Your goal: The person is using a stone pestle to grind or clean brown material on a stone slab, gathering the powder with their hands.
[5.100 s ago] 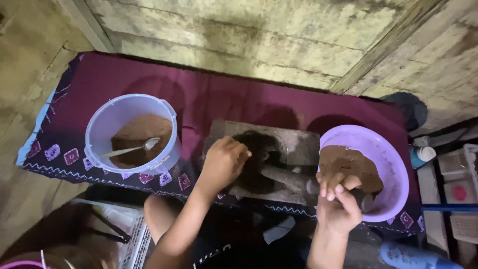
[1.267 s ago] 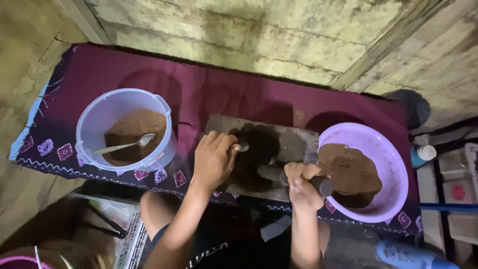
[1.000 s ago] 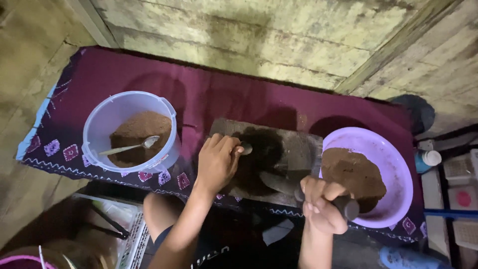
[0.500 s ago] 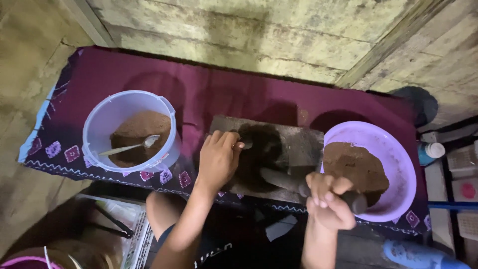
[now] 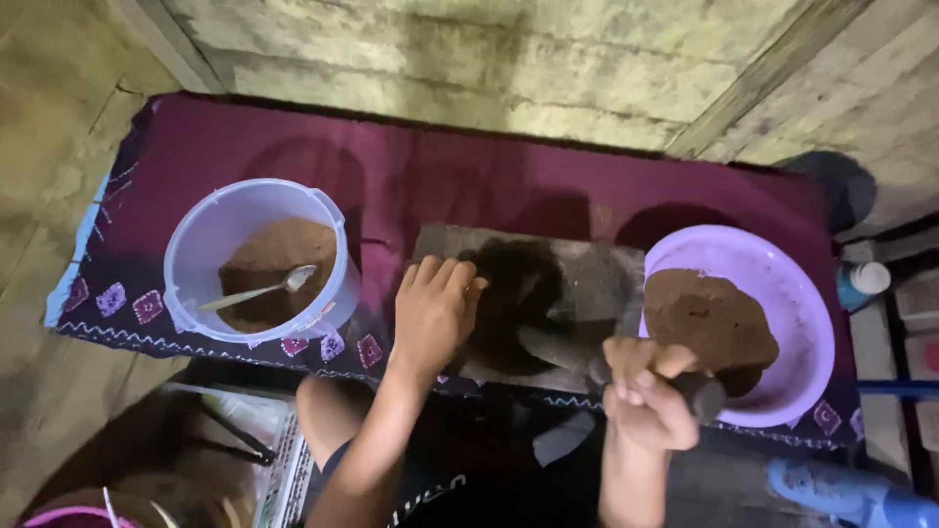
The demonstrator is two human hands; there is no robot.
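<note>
**Grinding on the stone slab**

Left hand point(image 5: 433, 313) pressed flat, fingers loose, on the grinding slab point(image 5: 548, 303) beside dark paste point(image 5: 514, 293). Right hand point(image 5: 646, 391) clenched around the stone roller point(image 5: 685, 386), at the slab's right end, touching the purple bowl point(image 5: 802, 323).

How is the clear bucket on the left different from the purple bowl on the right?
The clear bucket is tall with steep see-through walls; the purple bowl is wide, shallow and opaque. A metal spoon lies in the bucket, while the bowl holds none. The brown powder lies low in the bucket, but is heaped in the bowl. Both stand on the maroon cloth and hold brown powder.
</note>
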